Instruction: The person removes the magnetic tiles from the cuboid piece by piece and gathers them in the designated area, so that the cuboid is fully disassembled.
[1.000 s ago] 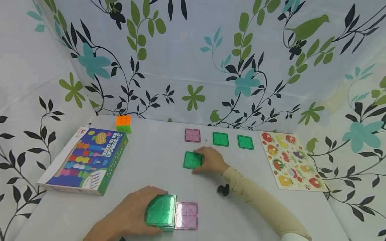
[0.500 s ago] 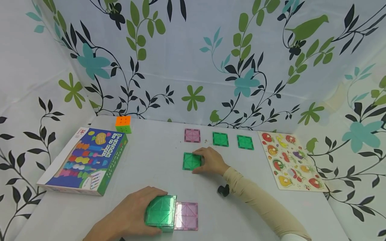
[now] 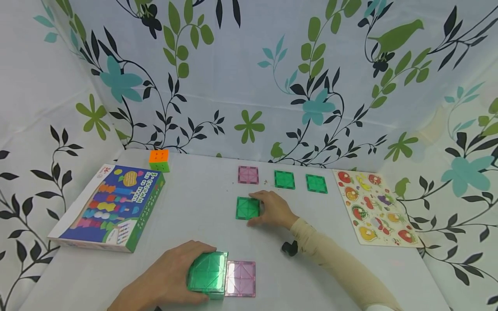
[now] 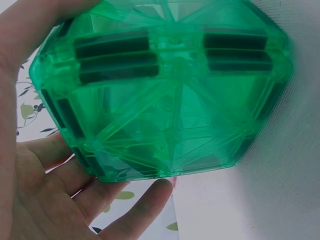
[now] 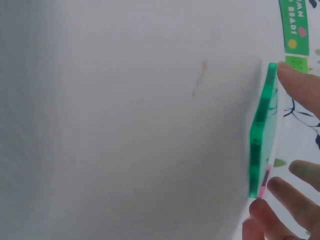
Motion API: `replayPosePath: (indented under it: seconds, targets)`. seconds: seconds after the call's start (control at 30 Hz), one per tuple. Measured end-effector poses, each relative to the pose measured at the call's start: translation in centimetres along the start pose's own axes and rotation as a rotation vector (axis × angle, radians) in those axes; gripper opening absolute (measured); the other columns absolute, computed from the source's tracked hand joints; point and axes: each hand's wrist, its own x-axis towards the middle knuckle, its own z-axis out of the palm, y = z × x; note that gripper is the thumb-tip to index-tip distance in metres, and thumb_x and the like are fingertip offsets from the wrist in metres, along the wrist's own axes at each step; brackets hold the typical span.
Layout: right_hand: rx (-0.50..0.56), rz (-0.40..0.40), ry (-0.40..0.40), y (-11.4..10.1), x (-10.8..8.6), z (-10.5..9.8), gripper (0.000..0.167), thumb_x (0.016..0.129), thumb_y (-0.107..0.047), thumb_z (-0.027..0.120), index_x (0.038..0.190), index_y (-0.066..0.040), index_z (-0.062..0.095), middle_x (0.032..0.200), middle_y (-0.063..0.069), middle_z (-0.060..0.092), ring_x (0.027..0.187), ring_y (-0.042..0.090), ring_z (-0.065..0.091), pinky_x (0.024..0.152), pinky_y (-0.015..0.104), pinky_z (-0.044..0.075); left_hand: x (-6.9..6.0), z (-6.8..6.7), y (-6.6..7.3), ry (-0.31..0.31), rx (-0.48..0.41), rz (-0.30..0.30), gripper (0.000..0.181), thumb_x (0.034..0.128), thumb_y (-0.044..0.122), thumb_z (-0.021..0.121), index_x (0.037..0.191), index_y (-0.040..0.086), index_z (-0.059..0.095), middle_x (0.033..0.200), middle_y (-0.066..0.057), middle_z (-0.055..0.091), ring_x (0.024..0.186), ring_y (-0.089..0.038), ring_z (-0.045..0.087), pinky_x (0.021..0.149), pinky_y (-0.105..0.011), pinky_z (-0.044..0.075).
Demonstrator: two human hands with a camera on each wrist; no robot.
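Note:
At the near edge of the table, my left hand (image 3: 171, 272) grips a green translucent cube built of magnetic tiles (image 3: 208, 273), thumb and fingers on opposite sides. Dark magnet strips show along the edges of the cube (image 4: 170, 110) in the left wrist view. A pink magnetic tile (image 3: 241, 278) lies flat against the cube's right side. Farther off, my right hand (image 3: 274, 209) pinches a flat green magnetic tile (image 3: 247, 208) across its right part. Thumb and fingertips meet opposite edges of this green tile (image 5: 262, 130) in the right wrist view.
At the back lie a pink tile (image 3: 248, 175) and two green tiles, one (image 3: 284, 179) left of the other (image 3: 316, 183). A toy box (image 3: 110, 207) and a puzzle cube (image 3: 159, 160) stand left. Right are a fruit puzzle board (image 3: 375, 207) and a small black object (image 3: 289, 248).
The green tile under my right hand has shifted slightly toward me and turned a little straighter. My right forearm has moved slightly right. The left hand and its cube have stayed put.

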Motion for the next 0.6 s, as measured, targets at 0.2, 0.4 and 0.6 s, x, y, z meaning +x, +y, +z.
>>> replayPosePath:
  seconds: [0.2,0.4,0.6]
  targets:
    - [0.048,-0.023,0.028,-1.3,-2.9,-0.7,0.087,0.071,-0.053,0.090,0.145,-0.019,0.058,0.145,0.007,0.060,0.133,0.030,0.057,0.109,0.051,0.052,0.0,0.3,0.1,0.003,-0.001,-0.004,0.082,0.0676,0.059,0.089,0.138,0.031,0.056,0.133,0.018,0.061,0.109,-0.004,0.056,0.093,-0.032,0.060]
    - [0.102,-0.091,0.001,-3.6,-7.1,-1.1,0.091,0.069,-0.055,0.090,0.145,-0.018,0.058,0.146,0.003,0.060,0.136,0.027,0.055,0.110,0.051,0.051,0.0,0.3,0.2,0.028,0.005,0.025,0.083,0.0659,0.055,0.091,0.137,0.028,0.057,0.131,0.018,0.062,0.110,-0.003,0.058,0.095,-0.034,0.060]
    - [0.101,-0.119,-0.087,-5.6,-10.7,0.1,0.092,0.069,-0.056,0.090,0.147,-0.022,0.056,0.147,-0.004,0.059,0.134,0.020,0.056,0.109,0.046,0.053,0.0,0.5,-0.1,0.065,0.029,0.044,0.084,0.0637,0.056,0.092,0.136,0.029,0.058,0.129,0.020,0.061,0.110,-0.002,0.059,0.093,-0.033,0.059]
